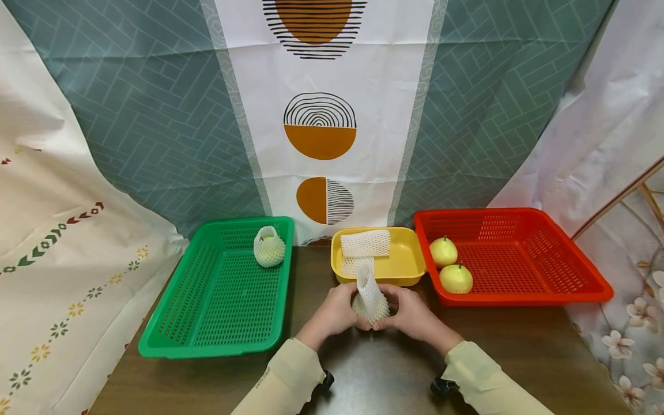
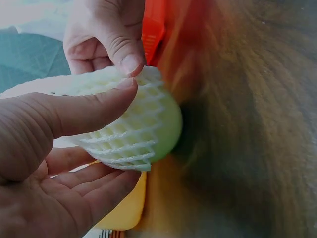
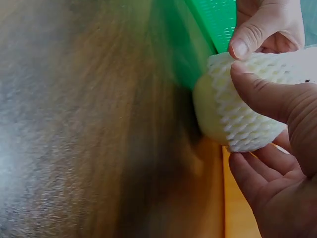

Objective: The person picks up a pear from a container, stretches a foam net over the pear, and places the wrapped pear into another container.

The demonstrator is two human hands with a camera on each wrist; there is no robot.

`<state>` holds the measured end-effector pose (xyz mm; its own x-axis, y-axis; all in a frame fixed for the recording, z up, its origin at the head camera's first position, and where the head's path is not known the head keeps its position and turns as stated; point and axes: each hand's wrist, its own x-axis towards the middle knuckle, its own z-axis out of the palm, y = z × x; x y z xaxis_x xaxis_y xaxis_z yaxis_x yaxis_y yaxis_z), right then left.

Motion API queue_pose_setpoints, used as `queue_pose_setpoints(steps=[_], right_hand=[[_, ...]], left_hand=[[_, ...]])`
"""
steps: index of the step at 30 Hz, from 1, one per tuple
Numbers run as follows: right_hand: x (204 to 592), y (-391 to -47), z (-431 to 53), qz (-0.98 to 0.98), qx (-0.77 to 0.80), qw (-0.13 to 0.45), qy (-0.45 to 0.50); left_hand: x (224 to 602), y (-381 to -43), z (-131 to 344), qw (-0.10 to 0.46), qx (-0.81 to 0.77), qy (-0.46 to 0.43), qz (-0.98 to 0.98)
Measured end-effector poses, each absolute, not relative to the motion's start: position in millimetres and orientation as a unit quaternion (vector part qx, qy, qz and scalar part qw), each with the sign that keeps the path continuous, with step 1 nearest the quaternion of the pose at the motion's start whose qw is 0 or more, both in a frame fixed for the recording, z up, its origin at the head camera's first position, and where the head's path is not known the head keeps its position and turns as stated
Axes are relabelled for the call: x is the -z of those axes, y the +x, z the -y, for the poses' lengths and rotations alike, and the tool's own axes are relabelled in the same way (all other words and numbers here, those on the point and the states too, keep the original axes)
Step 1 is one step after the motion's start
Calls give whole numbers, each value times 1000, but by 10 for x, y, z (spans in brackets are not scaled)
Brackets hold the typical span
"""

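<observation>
Both hands hold a pear [image 2: 171, 126] in a white foam net sleeve [image 1: 370, 297], low over the table in front of the yellow basket. My left hand [image 1: 339, 310] grips it from the left, thumb on the near side and fingers curled beneath the net's edge. From the other side my right hand [image 1: 410, 311] grips it the same way, its thumb [image 3: 252, 84] pressing the mesh. The net covers most of the pear; its rounded end shows bare in both wrist views. The loose upper part of the sleeve stands up above the fruit in the head view.
A yellow basket [image 1: 410, 262] behind the hands holds flat foam nets [image 1: 365, 243]. The green basket [image 1: 223, 300] at left contains a netted pear [image 1: 269, 248]. At right, the red basket [image 1: 519, 259] has two bare pears [image 1: 456, 279] along its left side. A patterned cloth hangs behind.
</observation>
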<state>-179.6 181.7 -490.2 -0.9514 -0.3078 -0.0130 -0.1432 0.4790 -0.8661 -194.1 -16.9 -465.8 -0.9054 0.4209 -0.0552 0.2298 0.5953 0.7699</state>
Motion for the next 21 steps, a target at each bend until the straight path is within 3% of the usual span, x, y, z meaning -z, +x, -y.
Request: queue_pose_setpoints(steps=[10, 21], right_hand=[[4841, -1796, -1877, -862, 466, 97, -176], [4840, -1823, -1842, -853, 493, 82, -149]], left_hand=[[4647, -1934, 222, 119, -394, 194, -890], [4589, -1963, 203, 121, -437, 204, -868]])
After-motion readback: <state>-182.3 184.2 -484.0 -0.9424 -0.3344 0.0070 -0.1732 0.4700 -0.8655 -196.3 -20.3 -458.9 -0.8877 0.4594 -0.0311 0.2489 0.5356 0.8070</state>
